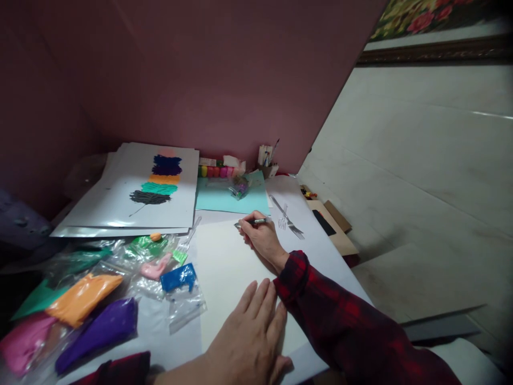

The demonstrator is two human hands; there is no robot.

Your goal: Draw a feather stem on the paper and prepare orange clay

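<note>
A cream sheet of paper (pixel 220 262) lies on the white-covered table in front of me. My right hand (pixel 262 238) grips a dark pen (pixel 257 221), its tip near the upper part of the sheet. Any marks there are too small to make out. My left hand (pixel 250 331) rests flat on the lower part of the paper, fingers stretched out. Just right of the pen lie metal forks (pixel 294 227). Left of the sheet is a bag of blue clay (pixel 179 277), with a plastic fork (pixel 188 238) carrying green clay above it.
Bags of orange clay (pixel 86 297), purple clay (pixel 100 331) and pink clay (pixel 28 342) crowd the left. Behind them sits a white board (pixel 100 198) with bands of coloured clay. A turquoise sheet (pixel 216 200), paint pots (pixel 216 171) and a brush holder (pixel 264 160) stand at the back.
</note>
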